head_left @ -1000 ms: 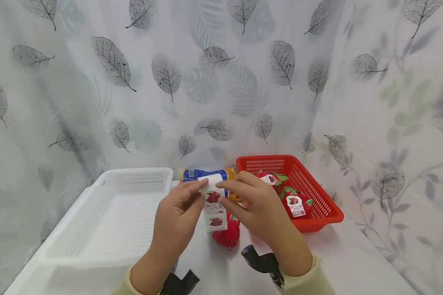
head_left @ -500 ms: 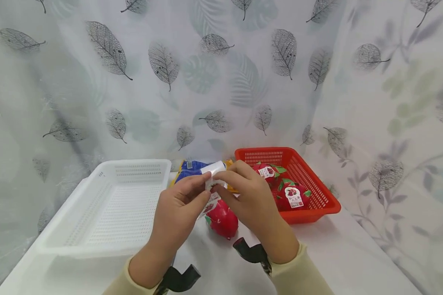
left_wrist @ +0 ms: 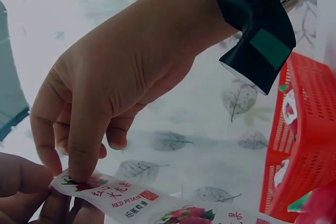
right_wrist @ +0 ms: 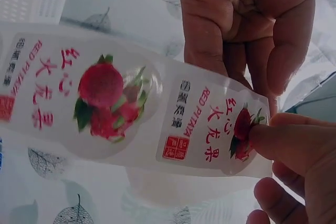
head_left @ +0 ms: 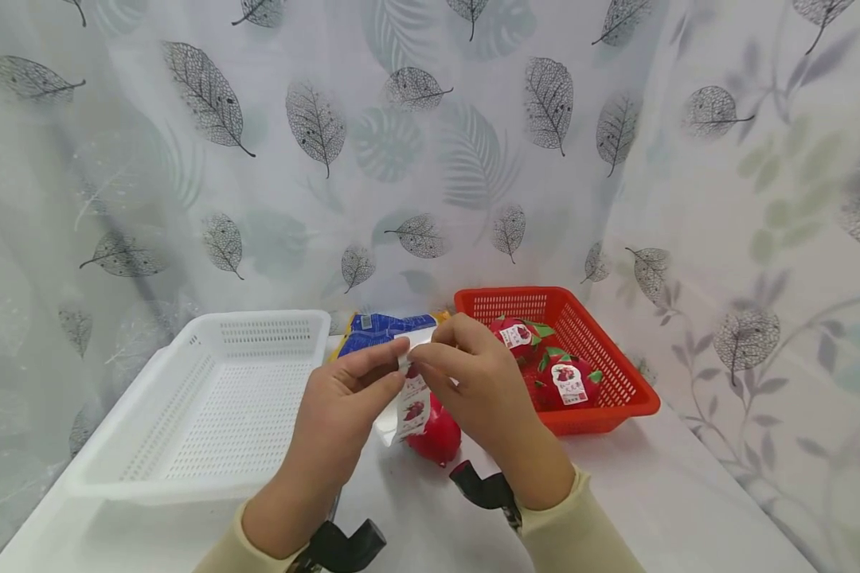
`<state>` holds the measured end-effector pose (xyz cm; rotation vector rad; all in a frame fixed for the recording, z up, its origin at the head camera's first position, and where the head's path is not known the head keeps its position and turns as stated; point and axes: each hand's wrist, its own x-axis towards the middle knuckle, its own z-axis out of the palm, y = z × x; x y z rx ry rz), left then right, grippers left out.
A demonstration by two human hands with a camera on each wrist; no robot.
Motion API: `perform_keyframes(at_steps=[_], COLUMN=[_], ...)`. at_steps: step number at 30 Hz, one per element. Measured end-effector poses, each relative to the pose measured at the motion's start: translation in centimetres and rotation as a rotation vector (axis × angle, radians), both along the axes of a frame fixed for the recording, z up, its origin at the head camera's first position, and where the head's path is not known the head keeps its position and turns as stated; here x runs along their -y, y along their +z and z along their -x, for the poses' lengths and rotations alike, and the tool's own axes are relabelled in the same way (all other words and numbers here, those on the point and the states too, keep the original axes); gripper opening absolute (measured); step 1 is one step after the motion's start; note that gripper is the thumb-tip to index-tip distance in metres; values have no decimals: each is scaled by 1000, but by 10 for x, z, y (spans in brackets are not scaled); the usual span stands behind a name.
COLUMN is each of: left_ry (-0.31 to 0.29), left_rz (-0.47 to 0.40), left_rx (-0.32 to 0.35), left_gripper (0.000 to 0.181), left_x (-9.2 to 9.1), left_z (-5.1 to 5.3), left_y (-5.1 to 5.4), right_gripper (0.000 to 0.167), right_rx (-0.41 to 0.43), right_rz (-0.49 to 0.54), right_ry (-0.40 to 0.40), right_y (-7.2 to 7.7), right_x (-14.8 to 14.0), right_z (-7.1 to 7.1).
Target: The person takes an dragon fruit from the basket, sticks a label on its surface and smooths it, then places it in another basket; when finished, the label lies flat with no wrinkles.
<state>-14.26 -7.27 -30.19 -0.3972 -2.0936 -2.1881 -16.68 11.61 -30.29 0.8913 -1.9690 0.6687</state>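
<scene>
A strip of printed stickers (head_left: pixel 414 410) hangs between the hands, with dragon fruit pictures and "RED PITAYA" lettering on its stickers (right_wrist: pixel 113 98). My left hand (head_left: pixel 344 406) pinches its upper end. My right hand (head_left: pixel 483 382) pinches the same end with thumb and fingers; in the right wrist view, its thumb (right_wrist: pixel 273 140) presses on the last sticker. The left wrist view has the right hand (left_wrist: pixel 115 82) above the strip's end and part of the left hand (left_wrist: pixel 21 187) at the lower left. Below the strip, a red dragon fruit (head_left: pixel 440 436) lies on the table, partly covered.
A white plastic basket (head_left: pixel 247 398) stands on the left. To the right, a red basket (head_left: pixel 609 382) holds dragon fruits with stickers (head_left: pixel 568 383). Behind the hands lies a blue and yellow packet (head_left: pixel 383 330). A leaf-patterned curtain (head_left: pixel 416 159) backs the white table (head_left: pixel 444 517).
The strip, at first hanging facing the head camera, has turned and bent as the fingers closed in on its end. The head view has shifted slightly, so the baskets appear higher.
</scene>
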Motion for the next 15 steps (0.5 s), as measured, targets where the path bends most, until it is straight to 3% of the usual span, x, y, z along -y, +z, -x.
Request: perform_keyframes(at_steps=[7,15], left_ry=[22,6], left_rz=[39,12], left_rx=[-10,33], left_gripper=[35,35], left_x=[0,0], left_z=[-1,0], left_y=[1,2], right_gripper=[22,15], right_rx=[4,-6], right_rz=[-13,-22], right_ry=[15,12], right_y=[1,1], right_x=[1,1], right_z=[1,1])
